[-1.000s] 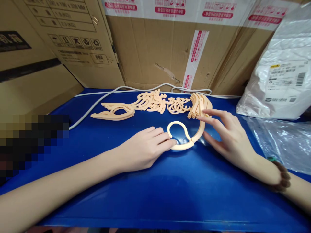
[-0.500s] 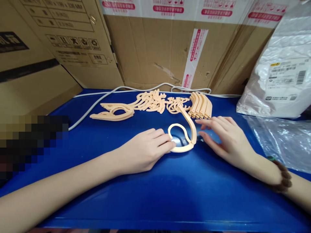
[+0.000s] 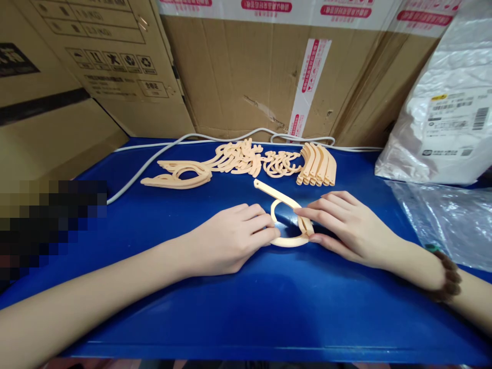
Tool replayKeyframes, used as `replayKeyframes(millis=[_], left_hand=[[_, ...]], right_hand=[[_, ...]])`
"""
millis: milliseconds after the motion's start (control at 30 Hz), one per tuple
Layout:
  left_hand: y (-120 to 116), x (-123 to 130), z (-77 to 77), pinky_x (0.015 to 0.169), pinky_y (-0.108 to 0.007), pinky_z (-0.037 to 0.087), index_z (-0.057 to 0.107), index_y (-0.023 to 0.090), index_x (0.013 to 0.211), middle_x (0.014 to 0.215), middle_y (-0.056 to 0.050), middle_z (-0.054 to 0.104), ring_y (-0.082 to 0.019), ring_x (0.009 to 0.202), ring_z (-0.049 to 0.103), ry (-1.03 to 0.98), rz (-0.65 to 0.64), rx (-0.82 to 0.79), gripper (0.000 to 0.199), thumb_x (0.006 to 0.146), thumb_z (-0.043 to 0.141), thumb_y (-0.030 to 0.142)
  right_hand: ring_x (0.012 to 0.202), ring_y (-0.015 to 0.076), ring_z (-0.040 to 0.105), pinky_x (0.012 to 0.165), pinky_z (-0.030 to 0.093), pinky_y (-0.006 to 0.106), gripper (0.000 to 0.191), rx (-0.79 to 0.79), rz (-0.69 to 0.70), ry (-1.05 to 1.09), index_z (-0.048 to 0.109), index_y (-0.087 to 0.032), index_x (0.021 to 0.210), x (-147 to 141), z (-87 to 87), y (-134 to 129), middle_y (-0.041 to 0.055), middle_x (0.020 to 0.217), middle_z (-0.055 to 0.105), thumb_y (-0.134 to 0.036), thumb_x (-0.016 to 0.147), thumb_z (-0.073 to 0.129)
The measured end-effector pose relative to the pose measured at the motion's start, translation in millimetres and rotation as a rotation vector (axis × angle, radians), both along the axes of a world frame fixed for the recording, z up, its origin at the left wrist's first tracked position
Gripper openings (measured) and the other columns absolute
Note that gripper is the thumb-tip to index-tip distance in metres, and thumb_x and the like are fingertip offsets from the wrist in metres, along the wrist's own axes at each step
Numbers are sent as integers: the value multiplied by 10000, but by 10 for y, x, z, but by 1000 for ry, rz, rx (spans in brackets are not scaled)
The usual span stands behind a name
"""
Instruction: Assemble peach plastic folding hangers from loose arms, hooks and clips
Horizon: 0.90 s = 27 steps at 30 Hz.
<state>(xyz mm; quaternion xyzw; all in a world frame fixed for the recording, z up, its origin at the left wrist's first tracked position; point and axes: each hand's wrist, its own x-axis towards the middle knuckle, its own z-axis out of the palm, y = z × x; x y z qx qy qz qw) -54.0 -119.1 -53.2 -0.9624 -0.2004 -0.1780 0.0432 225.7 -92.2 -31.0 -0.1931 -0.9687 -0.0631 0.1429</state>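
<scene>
Swung leftward since half a second ago, the long cream plastic arm with a holed tip (image 3: 277, 194) slants across the thin cream plastic hook (image 3: 273, 211), between the hands on the glossy blue tabletop (image 3: 246, 318). The left hand (image 3: 234, 238) pinches the curved cream plastic piece (image 3: 290, 242) below; the right hand (image 3: 348, 225) grips the arm near its joint. Steady pressure there, lower piece held flat, would likely fold it best. "2.3(KG)" and "合格证" show on the brown cardboard box (image 3: 126, 113); the white plastic bag (image 3: 442, 66) has print too small to read.
</scene>
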Motion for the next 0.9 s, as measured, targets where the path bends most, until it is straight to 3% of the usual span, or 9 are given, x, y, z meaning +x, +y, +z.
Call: replayKeyframes(millis=[233,367,667,900], left_hand=[[-5,5,-9,787,-335,451,610,113,1133,1045,-68,683,-221,954,549,-15,-4,39,232,966,450,95],[-9,16,-19,786,-326,445,620,127,1114,1022,-54,685,-212,955,555,-26,8,74,211,991,449,130],[12,13,-12,740,-335,445,648,140,1060,964,-65,658,-213,891,576,-34,86,52,226,1014,450,239],[-3,5,-15,773,-342,462,628,121,1142,1035,-77,666,-217,932,579,-35,85,-5,232,974,475,166]], right_hand=[[868,203,541,803,406,356,351,37,33,-20,551,-180,1306,-3,-9,-26,85,1007,618,-351,1022,437],[769,186,499,710,386,323,306,25,-1,-19,613,-174,1171,-5,-2,-54,84,977,603,-369,1021,431],[849,207,550,756,375,342,353,56,-146,-8,628,-163,1007,13,15,-1,99,997,598,-462,1004,440],[847,205,567,769,391,343,359,20,-221,-12,633,-176,974,18,14,16,93,978,618,-453,1016,408]])
